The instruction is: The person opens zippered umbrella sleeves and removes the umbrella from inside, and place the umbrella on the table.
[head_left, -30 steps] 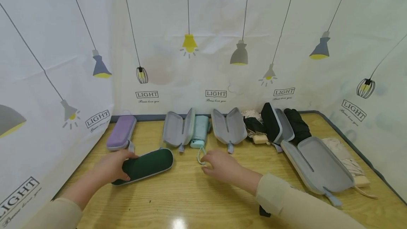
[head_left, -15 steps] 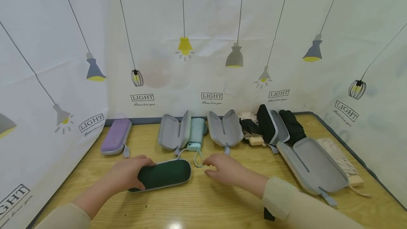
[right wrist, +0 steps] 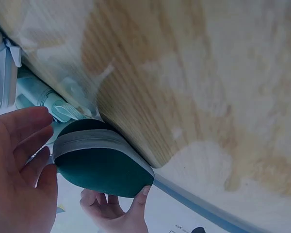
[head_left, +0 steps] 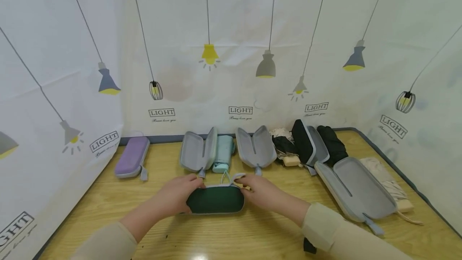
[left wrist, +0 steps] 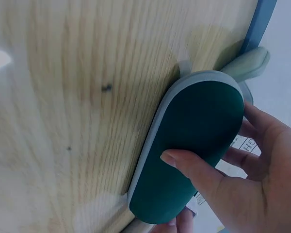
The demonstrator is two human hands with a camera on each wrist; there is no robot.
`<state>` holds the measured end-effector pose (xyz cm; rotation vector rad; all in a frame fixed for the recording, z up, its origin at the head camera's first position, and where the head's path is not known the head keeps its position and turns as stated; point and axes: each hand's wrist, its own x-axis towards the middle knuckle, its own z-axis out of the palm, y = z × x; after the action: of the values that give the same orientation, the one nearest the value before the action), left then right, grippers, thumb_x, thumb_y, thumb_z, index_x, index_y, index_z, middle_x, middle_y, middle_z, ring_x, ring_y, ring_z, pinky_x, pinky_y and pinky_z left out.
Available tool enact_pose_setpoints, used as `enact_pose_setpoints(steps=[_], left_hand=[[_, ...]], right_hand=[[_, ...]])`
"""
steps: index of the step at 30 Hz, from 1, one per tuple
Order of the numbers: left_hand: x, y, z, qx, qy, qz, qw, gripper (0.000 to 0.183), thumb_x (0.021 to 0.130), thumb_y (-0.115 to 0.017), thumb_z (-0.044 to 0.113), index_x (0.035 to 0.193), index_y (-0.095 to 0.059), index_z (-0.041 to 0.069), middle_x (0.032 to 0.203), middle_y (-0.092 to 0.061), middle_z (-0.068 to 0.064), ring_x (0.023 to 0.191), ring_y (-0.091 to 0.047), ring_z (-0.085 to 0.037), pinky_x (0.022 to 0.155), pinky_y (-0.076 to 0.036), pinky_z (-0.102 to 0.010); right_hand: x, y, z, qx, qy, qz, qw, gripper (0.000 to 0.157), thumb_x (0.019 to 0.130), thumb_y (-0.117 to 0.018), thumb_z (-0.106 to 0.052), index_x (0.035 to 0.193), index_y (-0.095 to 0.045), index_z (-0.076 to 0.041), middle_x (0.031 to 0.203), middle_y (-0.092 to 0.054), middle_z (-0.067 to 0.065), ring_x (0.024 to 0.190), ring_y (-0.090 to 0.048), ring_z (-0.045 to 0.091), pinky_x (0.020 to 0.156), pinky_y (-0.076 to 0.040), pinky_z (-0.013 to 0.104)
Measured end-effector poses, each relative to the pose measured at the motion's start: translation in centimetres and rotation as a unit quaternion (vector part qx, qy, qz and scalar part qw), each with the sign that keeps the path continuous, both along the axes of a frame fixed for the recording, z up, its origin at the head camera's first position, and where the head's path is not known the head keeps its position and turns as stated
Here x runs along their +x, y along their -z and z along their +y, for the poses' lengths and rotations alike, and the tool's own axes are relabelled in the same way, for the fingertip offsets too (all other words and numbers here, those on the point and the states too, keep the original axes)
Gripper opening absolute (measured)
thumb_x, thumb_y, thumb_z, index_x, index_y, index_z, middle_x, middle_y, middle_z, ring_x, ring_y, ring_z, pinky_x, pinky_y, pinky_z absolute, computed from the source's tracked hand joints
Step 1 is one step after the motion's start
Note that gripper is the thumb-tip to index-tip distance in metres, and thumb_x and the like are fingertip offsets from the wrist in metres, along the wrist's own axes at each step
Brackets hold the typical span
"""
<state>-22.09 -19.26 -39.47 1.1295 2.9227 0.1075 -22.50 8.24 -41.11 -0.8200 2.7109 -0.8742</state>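
The dark green case [head_left: 215,200] is on the person's side of the pale blue bundle [head_left: 223,151], whose cord loop [head_left: 225,177] reaches down close behind it, so a tug on the grey tab [head_left: 238,176] might catch that cord too. The left hand [head_left: 175,196], slightly left of the bundle, pinches the case between thumb and fingers; if that hold loosens, a pull at the other end would probably swivel or tip the rounded shell. The right hand [head_left: 263,191], right of the bundle, has gently bent fingers beside the tab; I cannot tell whether they pinch it. The case looks closed, long and round-ended, with smooth deep-green faces and a pale grey band round its edge; whether it touches the tabletop [head_left: 202,236] is unclear.
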Motion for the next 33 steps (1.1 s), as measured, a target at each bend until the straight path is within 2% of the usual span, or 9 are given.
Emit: enact_pose_setpoints(steps=[5, 10, 14, 17, 20, 22, 25, 28, 33], left_hand=[[-0.5, 0.1, 1.7, -0.002, 0.010, 0.007, 0.9999, 0.066, 0.053, -0.086, 0.028, 0.110, -0.053, 0.024, 0.100, -0.049, 0.004, 0.088, -0.053, -0.020, 0.077, -0.045, -0.038], [-1.1, 0.0, 2.7, -0.001, 0.003, -0.013, 0.9999, 0.069, 0.056, -0.084, 0.033, 0.115, -0.050, 0.025, 0.103, -0.049, 0.003, 0.093, -0.049, -0.020, 0.081, -0.042, -0.037], [-2.1, 0.3, 3.4, -0.016, -0.012, -0.049, 0.9986, 0.080, 0.058, -0.081, 0.043, 0.125, -0.043, 0.024, 0.116, -0.050, 0.000, 0.106, -0.046, -0.022, 0.090, -0.037, -0.040], [-2.9, 0.6, 4.1, -0.028, -0.013, -0.090, 0.9955, 0.083, 0.065, -0.071, 0.054, 0.133, -0.039, 0.018, 0.126, -0.047, -0.002, 0.115, -0.043, -0.023, 0.096, -0.032, -0.040], [-3.5, 0.9, 5.0, -0.026, -0.007, -0.133, 0.9907, 0.077, 0.072, -0.057, 0.063, 0.130, -0.042, 0.015, 0.124, -0.049, -0.001, 0.113, -0.046, -0.019, 0.094, -0.035, -0.036], [-3.9, 1.0, 5.4, -0.021, -0.003, -0.154, 0.9878, 0.074, 0.074, -0.053, 0.064, 0.128, -0.044, 0.015, 0.121, -0.051, 0.001, 0.109, -0.048, -0.016, 0.090, -0.038, -0.034], [-4.3, 0.8, 5.6, -0.020, -0.004, -0.180, 0.9834, 0.070, 0.074, -0.056, 0.062, 0.125, -0.045, 0.017, 0.117, -0.052, 0.003, 0.106, -0.050, -0.014, 0.087, -0.040, -0.033], [-4.6, 0.6, 5.7, -0.017, -0.004, -0.215, 0.9764, 0.067, 0.073, -0.062, 0.057, 0.124, -0.044, 0.018, 0.116, -0.051, 0.005, 0.105, -0.049, -0.012, 0.087, -0.039, -0.031], [-5.0, 0.4, 6.5, -0.024, -0.013, -0.252, 0.9672, 0.066, 0.071, -0.067, 0.054, 0.122, -0.044, 0.019, 0.115, -0.050, 0.004, 0.105, -0.048, -0.012, 0.088, -0.039, -0.031]], right_hand=[[-0.2, 0.4, 1.0, -0.082, 0.018, -0.051, 0.995, 0.035, 0.091, -0.047, -0.009, 0.125, -0.050, -0.003, 0.123, -0.051, 0.012, 0.106, -0.051, 0.027, 0.083, -0.043, 0.041], [-0.9, 0.5, 2.4, -0.122, 0.018, -0.082, 0.989, 0.041, 0.089, -0.055, -0.018, 0.126, -0.049, -0.003, 0.124, -0.051, 0.014, 0.108, -0.049, 0.029, 0.084, -0.043, 0.042], [-1.3, 0.3, 3.1, -0.127, 0.034, -0.093, 0.987, 0.038, 0.086, -0.060, -0.021, 0.119, -0.055, -0.001, 0.115, -0.055, 0.014, 0.102, -0.053, 0.029, 0.077, -0.046, 0.037], [-1.5, 0.2, 3.4, -0.122, 0.038, -0.086, 0.988, 0.033, 0.084, -0.062, -0.019, 0.111, -0.059, 0.000, 0.106, -0.059, 0.012, 0.094, -0.056, 0.025, 0.071, -0.047, 0.032], [-1.7, 0.0, 3.4, -0.119, 0.041, -0.085, 0.988, 0.032, 0.083, -0.064, -0.019, 0.108, -0.061, 0.001, 0.101, -0.061, 0.010, 0.090, -0.057, 0.022, 0.068, -0.048, 0.031], [-1.8, 0.1, 3.3, -0.116, 0.050, -0.085, 0.988, 0.031, 0.082, -0.065, -0.021, 0.106, -0.063, -0.001, 0.098, -0.062, 0.008, 0.087, -0.058, 0.020, 0.067, -0.048, 0.030], [-2.0, 0.3, 3.2, -0.125, 0.067, -0.097, 0.985, 0.033, 0.081, -0.067, -0.023, 0.105, -0.064, -0.002, 0.097, -0.062, 0.006, 0.085, -0.058, 0.017, 0.067, -0.049, 0.029], [-2.0, 0.5, 3.1, -0.132, 0.068, -0.107, 0.983, 0.034, 0.081, -0.067, -0.025, 0.106, -0.064, -0.001, 0.098, -0.062, 0.006, 0.084, -0.059, 0.015, 0.068, -0.049, 0.029], [-1.9, 0.4, 3.3, -0.118, 0.074, -0.099, 0.985, 0.021, 0.088, -0.057, -0.013, 0.102, -0.066, -0.001, 0.096, -0.061, 0.008, 0.080, -0.058, 0.017, 0.067, -0.050, 0.032]])
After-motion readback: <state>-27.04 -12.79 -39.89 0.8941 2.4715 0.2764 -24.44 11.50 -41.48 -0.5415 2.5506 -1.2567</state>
